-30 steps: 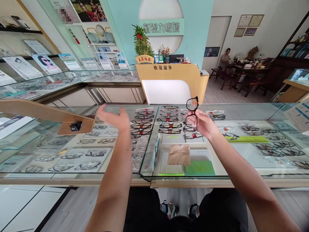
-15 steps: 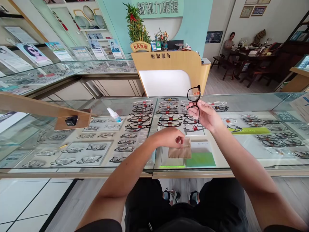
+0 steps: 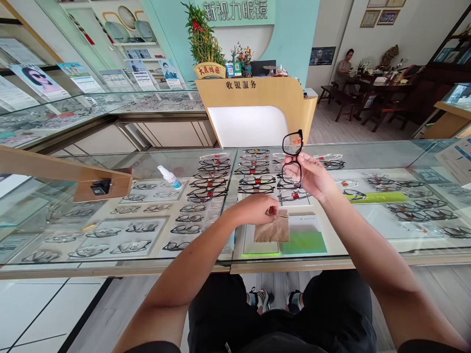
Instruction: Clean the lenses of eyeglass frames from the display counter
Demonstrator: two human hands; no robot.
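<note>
My right hand (image 3: 312, 175) is closed on a pair of black-framed eyeglasses (image 3: 293, 143), gripping it near the bridge. The frame is turned upright above the glass counter, one lens over the other. My left hand (image 3: 259, 208) has its fingers curled in a pinch at the top edge of a tan cleaning cloth (image 3: 272, 231), which hangs over the near part of the counter. A green card (image 3: 304, 242) shows just right of the cloth. Rows of eyeglasses with red tags (image 3: 256, 189) sit beyond my left hand.
A white spray bottle (image 3: 170, 177) stands on the glass counter (image 3: 147, 267) to the left. Near it a wooden stand (image 3: 103, 186) carries a small black piece. Behind the counter is a wooden cash desk (image 3: 253, 90) with a plant. A person (image 3: 345, 66) sits at the far-right table.
The view has shifted slightly. The tan cloth now hangs flatter, without the fold across it seen before. Both hands keep nearly the same places and grips.
</note>
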